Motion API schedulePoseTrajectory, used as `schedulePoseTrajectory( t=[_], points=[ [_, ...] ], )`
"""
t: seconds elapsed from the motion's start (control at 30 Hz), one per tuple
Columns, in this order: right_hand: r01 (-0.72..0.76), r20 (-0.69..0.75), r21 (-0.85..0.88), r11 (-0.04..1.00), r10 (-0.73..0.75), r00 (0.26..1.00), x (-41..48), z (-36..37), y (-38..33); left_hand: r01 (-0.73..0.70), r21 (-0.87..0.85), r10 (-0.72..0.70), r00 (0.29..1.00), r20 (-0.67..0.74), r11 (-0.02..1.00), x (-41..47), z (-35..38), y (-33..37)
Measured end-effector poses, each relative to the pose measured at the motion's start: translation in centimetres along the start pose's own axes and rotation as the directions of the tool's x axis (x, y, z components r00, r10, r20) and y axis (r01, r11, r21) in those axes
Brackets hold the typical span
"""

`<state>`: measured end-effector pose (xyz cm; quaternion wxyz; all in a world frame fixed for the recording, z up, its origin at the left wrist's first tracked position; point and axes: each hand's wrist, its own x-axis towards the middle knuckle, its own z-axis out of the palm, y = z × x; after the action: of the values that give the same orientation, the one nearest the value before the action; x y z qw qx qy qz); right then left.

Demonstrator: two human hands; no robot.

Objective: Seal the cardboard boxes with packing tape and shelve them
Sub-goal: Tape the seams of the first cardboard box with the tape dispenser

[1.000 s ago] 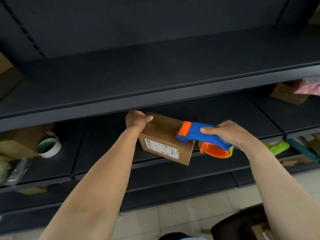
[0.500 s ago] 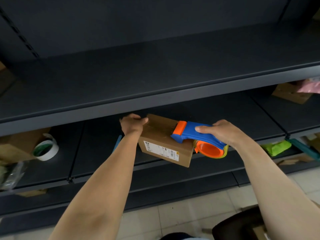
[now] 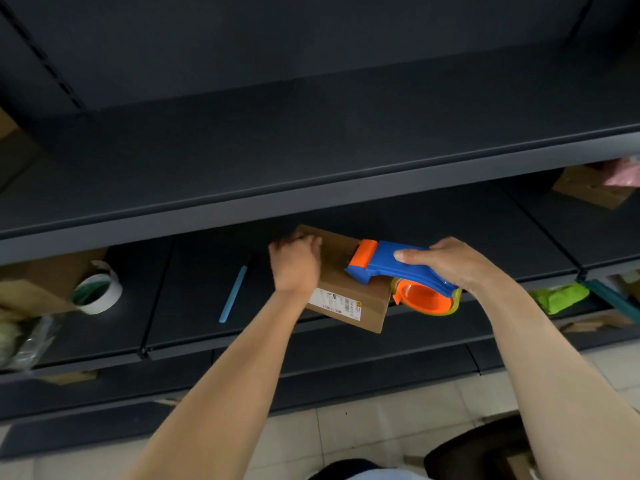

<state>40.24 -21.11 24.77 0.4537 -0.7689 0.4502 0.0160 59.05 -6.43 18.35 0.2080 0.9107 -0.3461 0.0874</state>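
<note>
A small brown cardboard box (image 3: 367, 299) with a white label lies on the lower dark shelf (image 3: 194, 327), its near corner over the shelf's front edge. My left hand (image 3: 296, 263) presses on the box's far left top, fingers curled over it. My right hand (image 3: 450, 263) grips a blue and orange tape dispenser (image 3: 391, 268), whose orange front end rests on the box's top. The orange reel hangs off the box's right side.
A thin blue stick (image 3: 233, 294) lies on the same shelf left of the box. Further left are a white tape roll (image 3: 98, 289), a brown box (image 3: 41, 282) and a plastic bag. Right: a green bundle (image 3: 559, 297) and another box (image 3: 588, 183). A wide upper shelf (image 3: 311, 199) overhangs.
My left hand slid from the box's far left corner rightward onto its top. The dispenser and my right hand barely shifted on the box. A blue stick came into sight.
</note>
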Motion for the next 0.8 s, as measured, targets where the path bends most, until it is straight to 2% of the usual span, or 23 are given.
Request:
schedulePoseTrajectory(
  t=[0.1, 0.17, 0.43, 0.6, 0.8],
  points=[
    [0.005, -0.002, 0.013, 1.0, -0.005, 1.0, -0.2, 0.1, 0.1, 0.027, 0.06, -0.041, 0.969, 0.243, 0.998, -0.3, 0.9, 1.0],
    [0.009, 0.009, 0.018, 1.0, -0.009, 1.0, -0.2, 0.1, 0.1, 0.006, 0.101, -0.038, 0.949, 0.314, 0.995, -0.2, 0.8, 0.7],
    [-0.011, -0.012, -0.016, 1.0, 0.01, 1.0, -1.5, -2.5, 3.6, -0.006, 0.194, -0.082, 0.894, 0.441, 0.981, 0.2, -0.4, 0.5],
    [-0.134, -0.063, -0.042, 0.99, 0.132, 0.989, -3.9, -6.6, 9.8, 0.008, 0.222, -0.114, 0.875, 0.471, 0.975, 0.9, -0.7, 1.0],
    [-0.102, -0.006, -0.035, 0.994, 0.102, 0.995, -1.5, -2.9, 10.5, 0.018, 0.265, -0.137, 0.888, 0.44, 0.964, 0.8, -0.4, 1.5]
  ],
)
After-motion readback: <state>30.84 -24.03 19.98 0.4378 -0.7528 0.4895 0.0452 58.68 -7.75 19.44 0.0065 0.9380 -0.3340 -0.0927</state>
